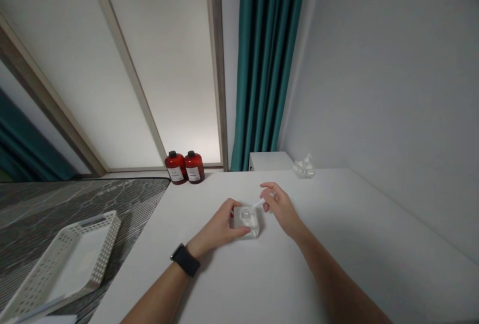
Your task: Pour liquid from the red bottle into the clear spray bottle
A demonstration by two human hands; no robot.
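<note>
A square clear glass block with a round hollow or opening in its top (251, 220) rests on the white table (232, 284). My left hand (223, 224), with a dark watch (186, 260) on the wrist, grips this glass piece between thumb and fingers from its left side. Pinched in my right hand (279, 207) is a small white stick-like piece (259, 203). Its lower end is at the far right corner of the glass piece; whether they touch, I cannot tell. The exact kind of the white piece is too small to make out.
Two red-brown bottles (193, 168) with black caps and white labels stand at the table's far left corner. A clear glass object (304, 168) sits at the far edge, near a white cabinet (270, 161). To the left, a white perforated basket (69, 249) lies on a grey patterned surface.
</note>
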